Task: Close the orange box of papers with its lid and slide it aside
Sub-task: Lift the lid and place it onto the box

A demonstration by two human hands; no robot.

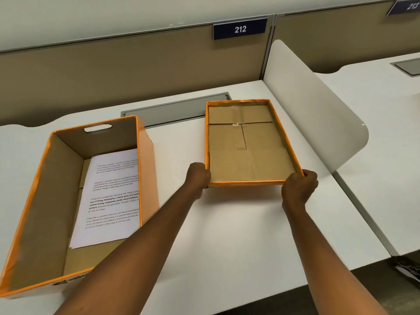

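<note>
The orange box [34, 194] stands open on the left of the white desk, with printed papers [111, 196] lying flat on its brown bottom. Its orange lid [247, 155] lies upside down to the right, brown inside facing up. My left hand [197, 178] grips the lid's near left corner. My right hand [298, 187] grips the near right corner. Both hands have their fingers closed around the near rim.
A white curved divider [318, 114] rises just right of the lid. A grey cable hatch [172, 110] sits in the desk behind the box and lid. A tan partition [127, 71] with sign 212 closes the back. The desk's front edge [272, 298] runs near me.
</note>
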